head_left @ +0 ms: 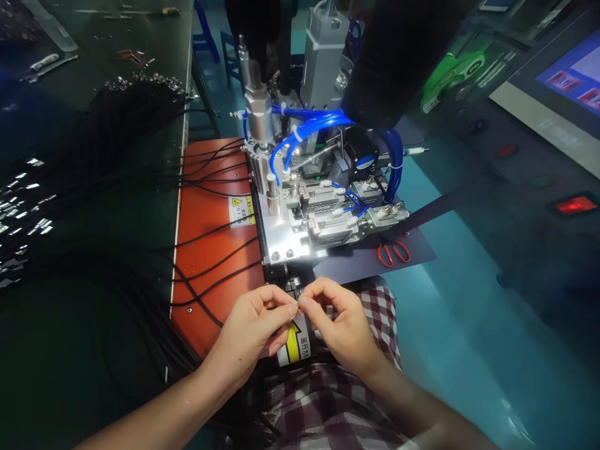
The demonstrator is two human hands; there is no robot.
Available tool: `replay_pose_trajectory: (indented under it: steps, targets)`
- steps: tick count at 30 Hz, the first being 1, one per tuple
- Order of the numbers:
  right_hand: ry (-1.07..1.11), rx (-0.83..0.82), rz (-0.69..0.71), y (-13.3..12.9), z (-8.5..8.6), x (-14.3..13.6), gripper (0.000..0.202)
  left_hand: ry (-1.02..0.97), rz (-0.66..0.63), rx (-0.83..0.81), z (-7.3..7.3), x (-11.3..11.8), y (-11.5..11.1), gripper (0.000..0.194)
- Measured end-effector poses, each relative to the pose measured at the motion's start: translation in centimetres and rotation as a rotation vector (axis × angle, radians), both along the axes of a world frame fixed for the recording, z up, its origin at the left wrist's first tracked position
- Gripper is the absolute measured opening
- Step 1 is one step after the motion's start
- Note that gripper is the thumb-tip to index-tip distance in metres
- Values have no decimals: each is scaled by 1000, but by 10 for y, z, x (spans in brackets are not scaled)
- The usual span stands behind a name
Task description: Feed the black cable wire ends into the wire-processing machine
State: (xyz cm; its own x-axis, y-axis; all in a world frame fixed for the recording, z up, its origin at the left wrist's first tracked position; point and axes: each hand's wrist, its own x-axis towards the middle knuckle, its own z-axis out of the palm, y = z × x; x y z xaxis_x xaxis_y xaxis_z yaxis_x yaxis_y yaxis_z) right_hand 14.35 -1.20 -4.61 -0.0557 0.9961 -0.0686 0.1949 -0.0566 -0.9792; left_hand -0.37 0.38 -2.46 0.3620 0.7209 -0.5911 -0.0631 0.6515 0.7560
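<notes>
My left hand is closed in a pinch just in front of the machine's metal plate. Opposite it, my right hand pinches too, and the fingertips of both hands meet. Between them shows a short, thin red wire; its ends are hidden or too small to make out. Right behind the fingertips is a small black fixture. Below them lies a white label with a yellow arrow.
Black cables cross the orange-red surface on the left, beside a dark table with a cable bundle. Blue tubes arch over the machine. Red-handled scissors lie to its right. A control panel stands far right.
</notes>
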Motion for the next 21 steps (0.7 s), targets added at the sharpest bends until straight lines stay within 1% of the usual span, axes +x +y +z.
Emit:
replay_pose_trajectory:
  steps: [3,6,10,13,15,16,19,21]
  targets:
    - [-83,86,-2,0,-2,0,12,15,8,19,0,0,0,16]
    - [-83,99,-1,0,-4,0,12,28,37,50,-2,1,0,15]
    - [14,7,2,-2,-8,-1,14,73,23,91,-3,1,-2,16]
    - [92,-79,23,-3,-8,1,16,143,-25,177,-2,1,-4,16]
    - [98,-82,15,-1,-9,4,16,220,-82,281,-1,-1,-4,14]
    - [91,-74,1,2,-10,5,16,286,-104,363,-1,-3,-2,13]
    - [65,-64,-36,14,-17,9,15,553,-169,708,-5,-9,5,9]
    - [68,-83,-28,22,-23,9,16,687,-209,906,-10,-13,10,11]
